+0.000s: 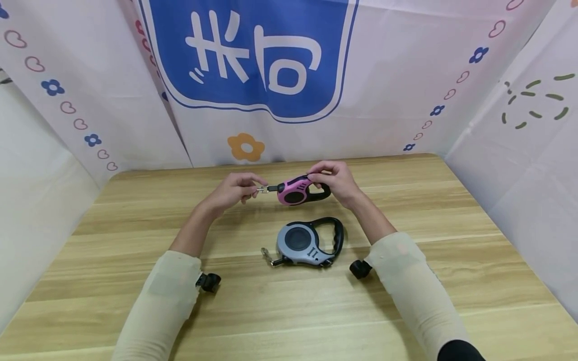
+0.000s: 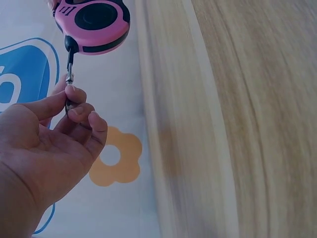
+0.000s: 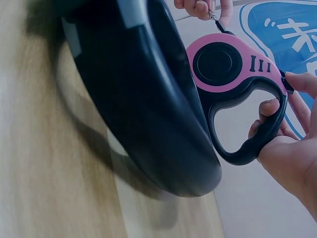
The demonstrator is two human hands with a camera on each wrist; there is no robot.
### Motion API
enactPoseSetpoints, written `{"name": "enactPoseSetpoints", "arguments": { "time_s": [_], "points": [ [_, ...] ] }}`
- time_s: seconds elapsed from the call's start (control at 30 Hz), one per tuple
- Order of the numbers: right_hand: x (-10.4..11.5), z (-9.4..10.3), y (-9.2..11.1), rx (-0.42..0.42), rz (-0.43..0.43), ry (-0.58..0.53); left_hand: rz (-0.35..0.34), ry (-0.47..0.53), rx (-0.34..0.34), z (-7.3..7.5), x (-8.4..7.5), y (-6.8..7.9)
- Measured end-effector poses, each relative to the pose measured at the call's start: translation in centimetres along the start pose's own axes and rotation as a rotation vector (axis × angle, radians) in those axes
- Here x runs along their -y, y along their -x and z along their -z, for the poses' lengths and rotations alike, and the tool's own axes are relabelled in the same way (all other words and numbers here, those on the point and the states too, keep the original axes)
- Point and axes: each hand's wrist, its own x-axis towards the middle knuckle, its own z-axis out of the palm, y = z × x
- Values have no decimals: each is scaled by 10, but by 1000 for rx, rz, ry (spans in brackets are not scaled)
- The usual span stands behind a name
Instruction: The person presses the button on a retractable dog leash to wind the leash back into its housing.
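A pink and black retractable dog leash (image 1: 294, 191) is held up over the far part of the table between both hands. My left hand (image 1: 235, 191) pinches its metal clip (image 2: 69, 78) between thumb and fingertips. With my right hand (image 1: 337, 181) I grip the black loop handle (image 3: 273, 130); in the right wrist view some fingers pass through the loop and the thumb lies by a black button. Nearer to me, a grey and black retractable leash (image 1: 298, 240) lies flat on the table, its clip (image 1: 267, 255) to the left. Its black handle (image 3: 143, 99) looms large in the right wrist view.
The wooden table (image 1: 253, 321) reaches back to a white printed cloth (image 1: 379, 100) with a blue sign and an orange flower (image 1: 246, 147). White cloth also hangs at both sides. Black wrist cameras (image 1: 209, 282) sit on the sleeves.
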Motion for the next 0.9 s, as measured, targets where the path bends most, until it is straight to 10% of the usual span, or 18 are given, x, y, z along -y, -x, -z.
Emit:
{"name": "enactPoseSetpoints", "arguments": {
  "time_s": [0.9],
  "points": [
    [2,-1,0,-33,3,-82,-27,19,60,-5,11,-5]
  ]
}}
